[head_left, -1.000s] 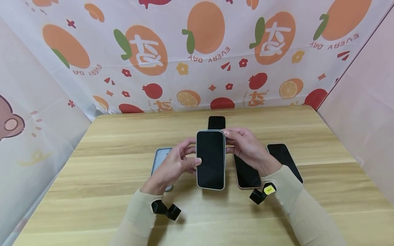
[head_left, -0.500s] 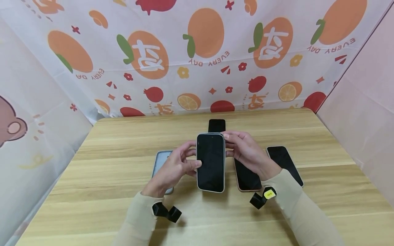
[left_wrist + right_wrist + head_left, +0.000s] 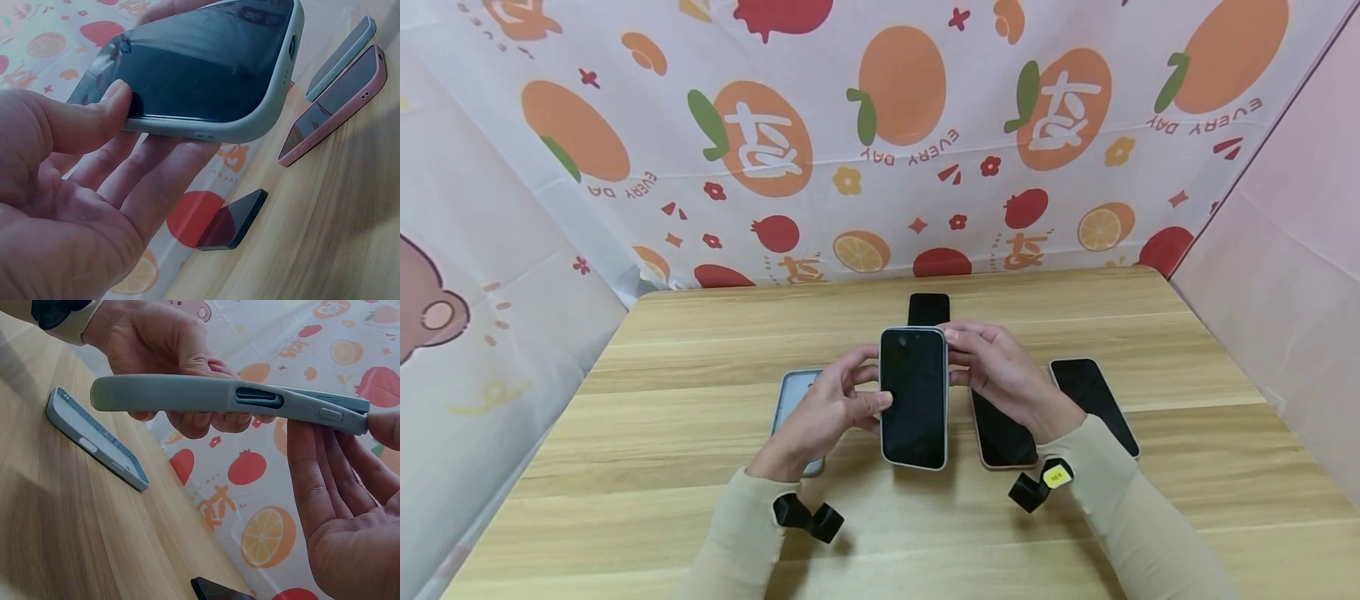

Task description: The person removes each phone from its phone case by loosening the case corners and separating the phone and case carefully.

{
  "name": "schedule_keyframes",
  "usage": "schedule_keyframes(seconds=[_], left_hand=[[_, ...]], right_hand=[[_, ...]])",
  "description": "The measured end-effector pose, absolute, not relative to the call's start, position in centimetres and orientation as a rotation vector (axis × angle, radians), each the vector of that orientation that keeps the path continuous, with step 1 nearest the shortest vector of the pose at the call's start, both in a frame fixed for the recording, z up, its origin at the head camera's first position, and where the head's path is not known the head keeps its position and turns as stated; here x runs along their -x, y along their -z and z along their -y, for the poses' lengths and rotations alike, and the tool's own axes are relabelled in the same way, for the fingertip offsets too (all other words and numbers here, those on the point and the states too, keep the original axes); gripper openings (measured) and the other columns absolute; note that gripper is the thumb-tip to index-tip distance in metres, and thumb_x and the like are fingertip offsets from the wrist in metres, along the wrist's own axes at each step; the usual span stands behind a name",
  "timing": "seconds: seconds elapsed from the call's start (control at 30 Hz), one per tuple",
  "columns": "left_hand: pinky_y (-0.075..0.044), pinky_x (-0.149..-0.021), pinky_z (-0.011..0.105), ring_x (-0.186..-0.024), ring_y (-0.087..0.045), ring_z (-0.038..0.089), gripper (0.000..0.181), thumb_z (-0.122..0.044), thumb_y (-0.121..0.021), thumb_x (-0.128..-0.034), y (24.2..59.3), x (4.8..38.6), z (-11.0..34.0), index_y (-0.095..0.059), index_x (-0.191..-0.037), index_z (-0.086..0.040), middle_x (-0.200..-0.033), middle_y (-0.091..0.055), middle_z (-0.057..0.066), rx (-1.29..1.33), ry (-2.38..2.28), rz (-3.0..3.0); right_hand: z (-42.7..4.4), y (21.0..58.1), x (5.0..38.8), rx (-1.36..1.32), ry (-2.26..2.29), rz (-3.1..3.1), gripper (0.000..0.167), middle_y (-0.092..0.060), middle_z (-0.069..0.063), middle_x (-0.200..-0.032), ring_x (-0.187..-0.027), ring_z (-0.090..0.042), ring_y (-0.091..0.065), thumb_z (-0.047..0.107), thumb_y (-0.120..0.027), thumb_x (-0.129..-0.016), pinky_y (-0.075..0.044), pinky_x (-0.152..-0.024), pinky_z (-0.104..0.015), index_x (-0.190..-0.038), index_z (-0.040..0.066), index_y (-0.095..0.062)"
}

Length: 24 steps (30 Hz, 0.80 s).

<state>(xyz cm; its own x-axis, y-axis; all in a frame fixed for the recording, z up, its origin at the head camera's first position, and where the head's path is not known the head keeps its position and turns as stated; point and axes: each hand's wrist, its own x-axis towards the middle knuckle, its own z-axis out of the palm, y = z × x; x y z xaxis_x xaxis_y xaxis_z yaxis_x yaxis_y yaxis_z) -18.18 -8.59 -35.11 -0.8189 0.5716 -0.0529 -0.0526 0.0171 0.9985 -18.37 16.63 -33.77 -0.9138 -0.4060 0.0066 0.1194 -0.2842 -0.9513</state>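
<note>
Both hands hold up a dark-screened phone [image 3: 913, 400] in a pale blue-green case [image 3: 162, 394] above the table. The left hand [image 3: 831, 404] grips its left side, thumb on the screen [image 3: 187, 69] and fingers underneath. At the upper right corner the right hand [image 3: 996, 367] pinches the case with thumb and fingers. In the right wrist view a gap shows along the side near that corner, where phone and case edge stand apart. An empty light blue case [image 3: 94, 437] lies on the table, partly behind the left forearm in the head view.
On the wooden table [image 3: 647, 433] a black phone [image 3: 929, 308] lies behind the held one. A pink-cased phone [image 3: 337, 106] lies partly under the right hand, and another pale-cased phone [image 3: 1093, 400] is farther right. A fruit-print cloth [image 3: 805, 208] hangs behind the table.
The head view has tilted slightly, so everything sits a little lower in it. Both hands keep their hold on the phone and case, with hardly any visible movement.
</note>
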Motion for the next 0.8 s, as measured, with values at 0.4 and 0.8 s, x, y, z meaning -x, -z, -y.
schedule_keyframes(seconds=[0.4,0.8], left_hand=[[-0.062,-0.072,0.041,-0.089,-0.072,0.022,0.048,-0.002,-0.06,-0.0952,34.8,18.3,8.2,-0.045,-0.139,-0.014,-0.123,-0.064,0.014,-0.482,-1.871,-1.86],[-0.062,-0.067,0.038,-0.087,-0.071,0.02,0.051,-0.002,-0.059,-0.096,34.2,18.7,8.1,-0.042,-0.142,-0.015,-0.117,-0.064,0.01,-0.385,-1.974,-1.85]], right_hand=[[-16.8,34.0,18.5,0.393,2.271,-1.484,0.024,-0.069,0.0,-0.113,-0.101,-0.014,-0.064,0.028,-0.053,-0.103,-0.056,-0.09,-0.028,-0.119,0.015,-0.066],[-17.1,35.8,15.7,0.473,2.006,-1.754,0.035,-0.067,-0.003,-0.113,-0.099,-0.012,-0.066,0.024,-0.053,-0.103,-0.057,-0.09,-0.028,-0.127,0.0,-0.06]])
